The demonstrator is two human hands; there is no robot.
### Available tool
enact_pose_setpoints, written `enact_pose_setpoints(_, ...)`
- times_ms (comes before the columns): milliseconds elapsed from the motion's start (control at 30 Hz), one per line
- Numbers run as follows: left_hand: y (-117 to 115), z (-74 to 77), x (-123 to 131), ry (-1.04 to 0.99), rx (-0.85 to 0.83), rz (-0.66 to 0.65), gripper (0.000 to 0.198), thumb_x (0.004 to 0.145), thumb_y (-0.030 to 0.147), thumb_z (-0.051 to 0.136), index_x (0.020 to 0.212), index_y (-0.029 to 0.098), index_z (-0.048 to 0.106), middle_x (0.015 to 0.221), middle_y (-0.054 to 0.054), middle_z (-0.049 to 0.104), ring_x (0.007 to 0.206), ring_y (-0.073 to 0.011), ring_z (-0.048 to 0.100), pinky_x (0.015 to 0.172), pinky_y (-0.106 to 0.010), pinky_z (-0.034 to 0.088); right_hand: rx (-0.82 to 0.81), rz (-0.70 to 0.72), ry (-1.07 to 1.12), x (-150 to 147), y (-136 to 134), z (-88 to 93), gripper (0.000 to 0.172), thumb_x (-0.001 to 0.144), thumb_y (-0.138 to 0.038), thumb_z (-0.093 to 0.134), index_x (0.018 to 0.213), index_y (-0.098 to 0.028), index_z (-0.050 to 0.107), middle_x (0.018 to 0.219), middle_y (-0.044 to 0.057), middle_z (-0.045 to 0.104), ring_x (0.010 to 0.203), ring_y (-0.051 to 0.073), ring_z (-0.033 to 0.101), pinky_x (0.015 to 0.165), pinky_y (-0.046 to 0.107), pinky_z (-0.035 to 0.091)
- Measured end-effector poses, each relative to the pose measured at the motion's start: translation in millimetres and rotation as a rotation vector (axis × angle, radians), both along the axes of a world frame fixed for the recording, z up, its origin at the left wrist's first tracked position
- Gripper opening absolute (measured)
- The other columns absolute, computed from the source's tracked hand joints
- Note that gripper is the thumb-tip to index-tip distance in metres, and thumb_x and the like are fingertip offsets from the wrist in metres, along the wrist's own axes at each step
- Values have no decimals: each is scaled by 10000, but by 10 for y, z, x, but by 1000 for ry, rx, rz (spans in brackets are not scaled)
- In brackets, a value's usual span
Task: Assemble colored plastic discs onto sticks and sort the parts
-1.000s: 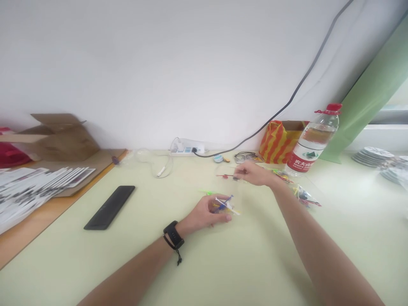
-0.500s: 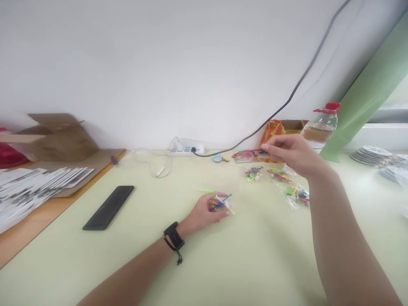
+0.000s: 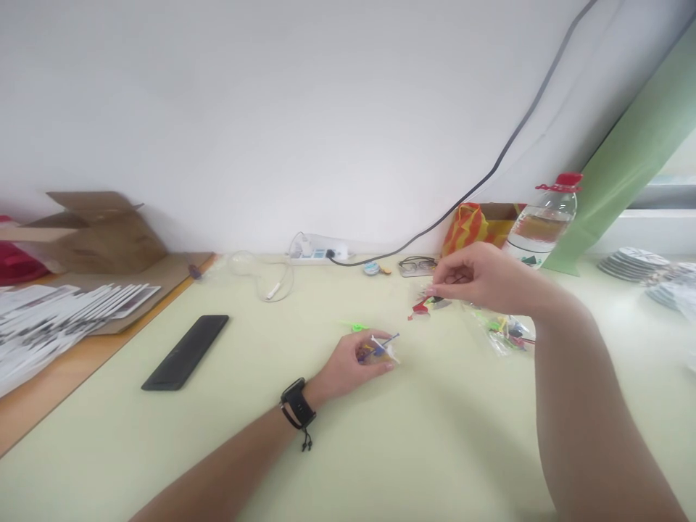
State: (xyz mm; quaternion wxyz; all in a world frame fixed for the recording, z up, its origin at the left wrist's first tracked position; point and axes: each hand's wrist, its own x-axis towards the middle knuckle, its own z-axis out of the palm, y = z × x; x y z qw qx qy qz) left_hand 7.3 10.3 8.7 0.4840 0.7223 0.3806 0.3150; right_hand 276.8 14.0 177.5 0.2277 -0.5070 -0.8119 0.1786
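Note:
My left hand (image 3: 348, 364), with a black watch (image 3: 297, 404) on its wrist, curls around a small bundle of blue, white and yellow plastic sticks (image 3: 380, 349) on the table. Whether a clear cup or bag holds these sticks I cannot make out. Just behind its fingers lies a bright green plastic piece (image 3: 357, 328). My right hand (image 3: 481, 279) is raised farther back to the right, its fingertips pinched on a small red plastic piece (image 3: 420, 309) that hangs below them. Under that wrist lies a clear bag of coloured plastic pieces (image 3: 505, 333).
A black flat case (image 3: 185, 353) lies on the left of the table, beside stacked white cards (image 3: 76, 315) and a cardboard box (image 3: 109, 232). Along the wall are a power strip (image 3: 318, 252) and glasses (image 3: 417, 264). A water bottle (image 3: 544, 225) stands at the back right.
My right hand has come down and a little to the left, and the red plastic piece now shows below its fingertips. The left hand has stayed around the sticks.

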Motion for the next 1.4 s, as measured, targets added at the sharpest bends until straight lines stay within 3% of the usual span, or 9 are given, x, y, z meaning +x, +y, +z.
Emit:
enact_pose_setpoints(133, -20, 34, 2, 23, 31, 22, 482, 800, 427, 810, 1211, 190, 728, 882, -24, 672, 668, -126, 497, 620, -253, 391, -17, 9, -47, -34, -42, 22, 357, 864, -565, 676, 746, -237, 757, 596, 8, 603, 495, 119, 442, 429, 275, 282)
enact_pose_setpoints(300, -44, 38, 3, 38, 55, 11, 454, 806, 412, 797, 1198, 192, 732, 843, -12, 656, 637, -114, 453, 596, -245, 369, -65, 49, -97, -143, -55, -5, 232, 855, -400, 677, 705, -243, 761, 667, 16, 665, 524, 131, 515, 435, 273, 316)
enact_pose_setpoints(500, -57, 41, 5, 75, 66, 15, 433, 812, 419, 787, 1178, 193, 739, 747, 11, 616, 613, -114, 444, 579, -244, 362, -155, 80, -191, -341, -124, -62, 232, 829, -263, 636, 604, -226, 683, 700, 26, 689, 499, 129, 512, 402, 282, 282)
enact_pose_setpoints(667, -60, 23, 20, 19, 41, -19, 458, 823, 375, 791, 1240, 202, 711, 986, -51, 742, 707, -140, 587, 647, -258, 455, -133, 144, -181, -401, -131, -61, 71, 831, -274, 672, 764, -252, 679, 694, -8, 649, 521, 129, 510, 450, 289, 302)
enact_pose_setpoints(767, -65, 5, 31, -74, 15, -61, 502, 820, 334, 803, 1286, 196, 678, 1176, -104, 750, 938, -216, 693, 829, -316, 533, -71, 124, -141, -363, -110, -49, 137, 858, -308, 659, 745, -238, 627, 717, -6, 636, 592, 140, 545, 496, 279, 346)
enact_pose_setpoints(900, -68, 15, 38, -126, -11, -95, 516, 810, 310, 818, 1288, 198, 662, 1252, -120, 732, 1111, -265, 692, 1006, -391, 515, -12, 56, -76, -350, -113, -33, 154, 885, -314, 612, 756, -232, 631, 730, 2, 659, 633, 159, 585, 544, 282, 401)
enact_pose_setpoints(1200, -19, -14, 43, -233, -125, -62, 537, 776, 331, 855, 1250, 167, 662, 1191, -141, 745, 1090, -290, 708, 1009, -444, 529, 65, 104, -29, -514, -139, -58, 169, 910, -221, 534, 848, -244, 690, 858, 31, 718, 791, 205, 638, 657, 293, 440)
enact_pose_setpoints(1400, 5, -47, 40, -208, -137, -13, 642, 773, 306, 864, 1354, 167, 630, 1215, -138, 733, 1093, -295, 708, 998, -434, 536, 50, 101, -68, -592, -102, -133, 209, 916, -155, 481, 824, -232, 653, 819, 24, 691, 728, 180, 602, 621, 289, 395)
